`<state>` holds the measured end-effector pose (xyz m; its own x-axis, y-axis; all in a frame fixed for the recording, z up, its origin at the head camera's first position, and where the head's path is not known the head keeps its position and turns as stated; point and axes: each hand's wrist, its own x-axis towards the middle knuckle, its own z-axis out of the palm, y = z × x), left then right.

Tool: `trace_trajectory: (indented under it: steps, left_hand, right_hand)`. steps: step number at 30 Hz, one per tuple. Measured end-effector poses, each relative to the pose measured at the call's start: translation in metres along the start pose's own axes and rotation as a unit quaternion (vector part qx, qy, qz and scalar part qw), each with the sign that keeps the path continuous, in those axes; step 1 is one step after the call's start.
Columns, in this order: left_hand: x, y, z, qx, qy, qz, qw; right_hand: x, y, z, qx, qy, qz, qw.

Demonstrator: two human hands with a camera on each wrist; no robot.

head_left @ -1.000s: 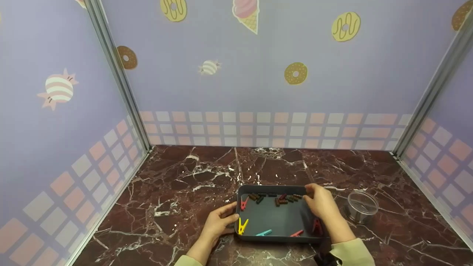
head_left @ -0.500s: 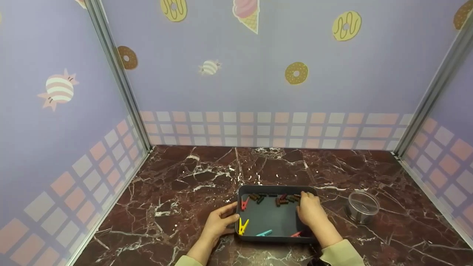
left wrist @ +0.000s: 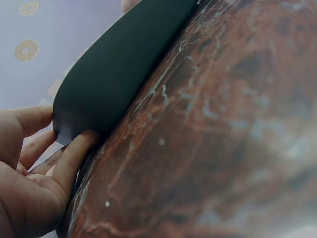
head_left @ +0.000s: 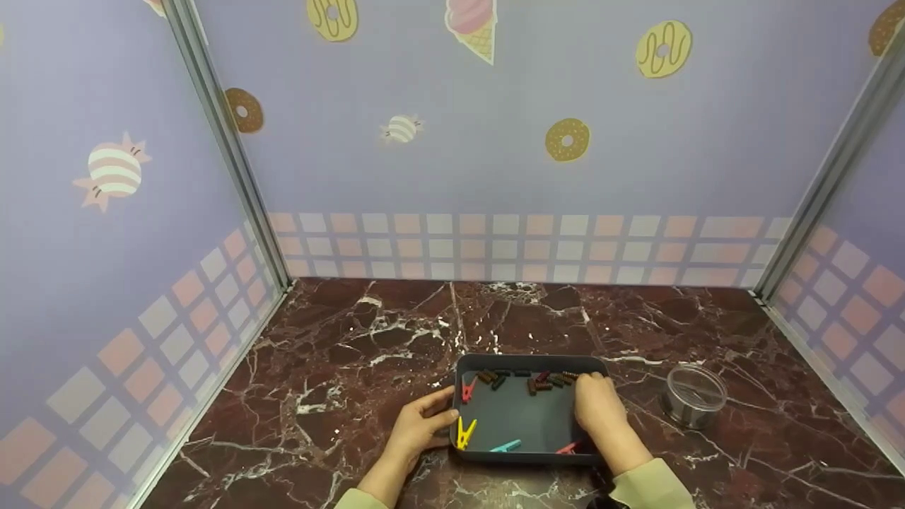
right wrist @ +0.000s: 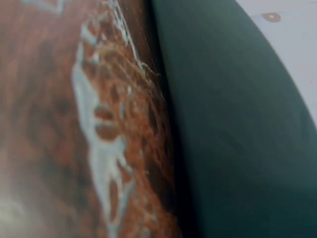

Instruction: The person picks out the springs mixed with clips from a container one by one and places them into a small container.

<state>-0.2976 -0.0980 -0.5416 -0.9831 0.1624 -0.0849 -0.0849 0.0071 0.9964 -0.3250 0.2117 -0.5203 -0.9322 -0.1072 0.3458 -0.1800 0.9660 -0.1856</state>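
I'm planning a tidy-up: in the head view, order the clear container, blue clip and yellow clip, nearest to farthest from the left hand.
1. Yellow clip: in the tray, at its front left.
2. Blue clip: along the tray's near edge.
3. Clear container: outside the tray, to its right.

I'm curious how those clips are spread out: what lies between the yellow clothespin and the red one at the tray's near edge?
A light-blue clothespin lies there, with bare tray on either side of it, as the head view shows.
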Motion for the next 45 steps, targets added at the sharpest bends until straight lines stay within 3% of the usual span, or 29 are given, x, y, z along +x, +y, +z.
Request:
trace_trajectory:
  steps: [7, 19, 25, 31, 45]
  left_hand:
    - [0.001, -0.001, 0.0, -0.007, -0.003, -0.005, 1.0]
    - [0.002, -0.001, 0.0, -0.006, 0.001, -0.007, 1.0]
    - [0.0, 0.0, 0.0, 0.0, 0.001, -0.009, 1.0]
    - [-0.001, 0.001, 0.0, 0.011, 0.006, -0.01, 0.9999]
    - [0.0, 0.001, 0.001, 0.004, 0.009, -0.011, 0.9999]
  right_hand:
    - [0.002, 0.0, -0.003, 0.032, 0.019, 0.039, 0.999]
    - [0.001, -0.003, -0.013, 0.055, -0.027, 0.082, 0.995]
    - [0.001, -0.002, -0.015, 0.057, -0.031, 0.072, 0.995]
    - [0.005, 0.001, -0.019, 0.093, -0.042, 0.06, 0.993]
    - [0.012, 0.006, -0.028, 0.179, -0.098, 0.061, 0.977]
